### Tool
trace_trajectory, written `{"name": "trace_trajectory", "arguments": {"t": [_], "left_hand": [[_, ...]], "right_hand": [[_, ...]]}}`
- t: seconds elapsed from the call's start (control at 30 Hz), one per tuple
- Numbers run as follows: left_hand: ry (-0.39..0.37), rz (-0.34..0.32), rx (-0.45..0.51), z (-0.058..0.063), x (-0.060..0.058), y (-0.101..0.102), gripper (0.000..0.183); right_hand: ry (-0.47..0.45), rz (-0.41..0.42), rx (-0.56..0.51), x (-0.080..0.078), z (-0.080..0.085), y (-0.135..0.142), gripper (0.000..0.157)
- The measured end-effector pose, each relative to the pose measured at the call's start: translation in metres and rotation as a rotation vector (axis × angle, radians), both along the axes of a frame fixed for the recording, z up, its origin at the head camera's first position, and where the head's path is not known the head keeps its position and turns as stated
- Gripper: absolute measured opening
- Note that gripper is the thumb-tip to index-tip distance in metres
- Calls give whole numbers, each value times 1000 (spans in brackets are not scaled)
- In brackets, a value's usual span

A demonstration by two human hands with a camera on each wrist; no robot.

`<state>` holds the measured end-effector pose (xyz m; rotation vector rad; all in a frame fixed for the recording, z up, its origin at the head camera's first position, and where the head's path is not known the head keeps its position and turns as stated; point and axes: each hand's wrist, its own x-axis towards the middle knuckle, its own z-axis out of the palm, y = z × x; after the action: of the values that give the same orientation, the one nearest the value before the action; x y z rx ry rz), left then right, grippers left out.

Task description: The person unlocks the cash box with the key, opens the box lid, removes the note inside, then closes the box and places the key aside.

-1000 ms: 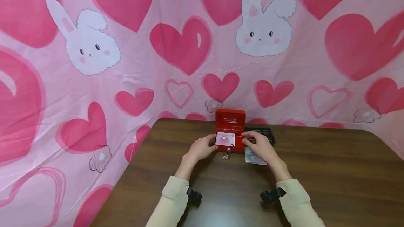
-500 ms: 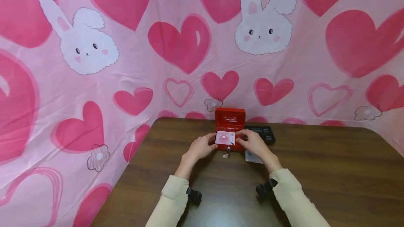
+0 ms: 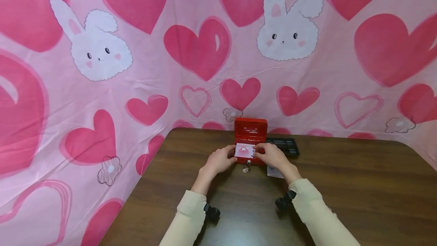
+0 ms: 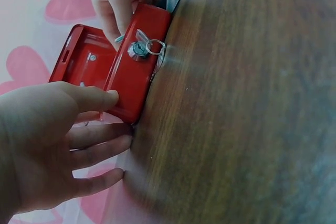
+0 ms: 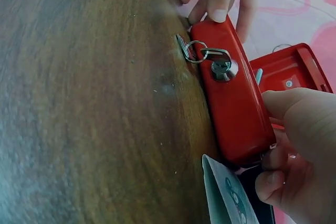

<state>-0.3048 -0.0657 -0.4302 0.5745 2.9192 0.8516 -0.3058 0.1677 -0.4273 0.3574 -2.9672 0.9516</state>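
A red cash box (image 3: 241, 161) stands at the table's far side with its lid (image 3: 251, 128) raised. Keys on a ring (image 5: 196, 52) hang from the lock (image 4: 138, 51) in its front. Inside lies a pink banknote (image 3: 243, 149), face up. My left hand (image 3: 218, 161) holds the box's left end, thumb on the front edge and the other fingers along the side. Over the right end reaches my right hand (image 3: 275, 158), its thumb and index finger pinching the note's right edge; the exact contact is partly hidden in the wrist views.
Behind my right hand, beside the box, lies a black compartment tray (image 3: 288, 147). A folded grey-green banknote (image 5: 227, 192) rests on the wooden table (image 3: 355, 177) near the box's front right corner. A pink heart-print cloth (image 3: 198, 56) hangs behind the table.
My right hand has moved left from the box's right wall to the pink banknote's right edge, covering more of the grey-green note. My left hand has stayed on the box.
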Motion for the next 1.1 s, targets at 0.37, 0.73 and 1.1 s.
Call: {"name": "trace_trajectory", "arguments": {"t": [0.37,0.73,1.1], "left_hand": [[-3,1,0,2,0,2,55],[-11,-2,6,3,-1,2,55],[-28,8,13,1,2,2,55]], "right_hand": [[0,-21,73,-1,6,-2,39],[19,15,-89,-5,11,-6,36],[39,-61,-173,0,7,-13,37]]}}
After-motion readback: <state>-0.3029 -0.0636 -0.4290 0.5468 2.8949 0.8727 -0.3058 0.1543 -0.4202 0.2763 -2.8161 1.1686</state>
